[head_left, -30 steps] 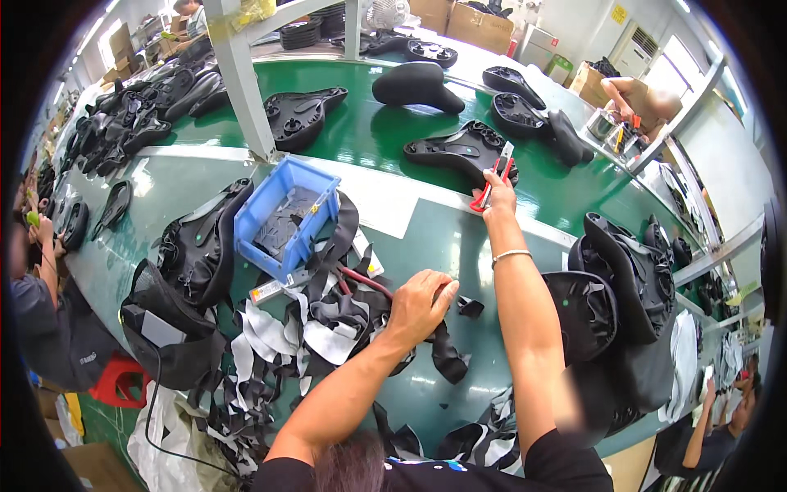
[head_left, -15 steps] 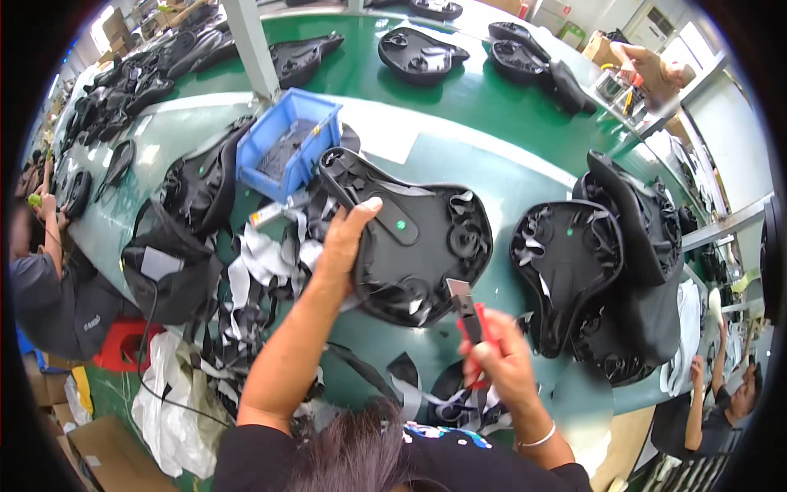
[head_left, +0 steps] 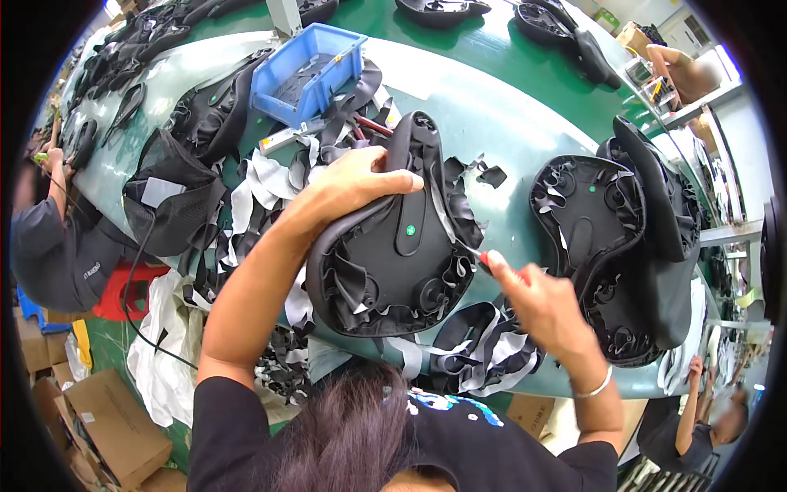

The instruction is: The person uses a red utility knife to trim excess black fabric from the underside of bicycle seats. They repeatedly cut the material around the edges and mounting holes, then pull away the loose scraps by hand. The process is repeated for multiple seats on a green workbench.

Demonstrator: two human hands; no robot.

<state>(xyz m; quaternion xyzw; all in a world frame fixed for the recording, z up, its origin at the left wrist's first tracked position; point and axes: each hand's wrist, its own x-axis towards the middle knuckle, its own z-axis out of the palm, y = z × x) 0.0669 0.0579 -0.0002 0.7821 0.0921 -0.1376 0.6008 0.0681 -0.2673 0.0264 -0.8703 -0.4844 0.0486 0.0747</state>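
Observation:
A black saddle (head_left: 381, 275) lies underside up in front of me, its narrow nose pointing away. Loose fabric edges gather around its rim, and a green dot sits on its base. My left hand (head_left: 357, 182) is closed over the left side of the nose, thumb on the underside. In my right hand (head_left: 551, 310) is a red-handled utility knife (head_left: 497, 261), with the fingers wrapped around the handle. Its blade reaches the saddle's right edge, at the cover fabric; the exact contact is too small to tell.
A blue bin (head_left: 261, 92) with dark pieces stands beyond the saddle. Grey and black fabric strips (head_left: 264, 179) pile up at left, with more strips (head_left: 492, 353) near me. Several saddles (head_left: 584, 215) stack at right. Small black scraps (head_left: 492, 175) lie past the blade. Other people work at both sides.
The saddle has turned clockwise, so its nose points away instead of far left. My right hand has brought the knife's blade to the saddle's right edge. My view has shifted slightly.

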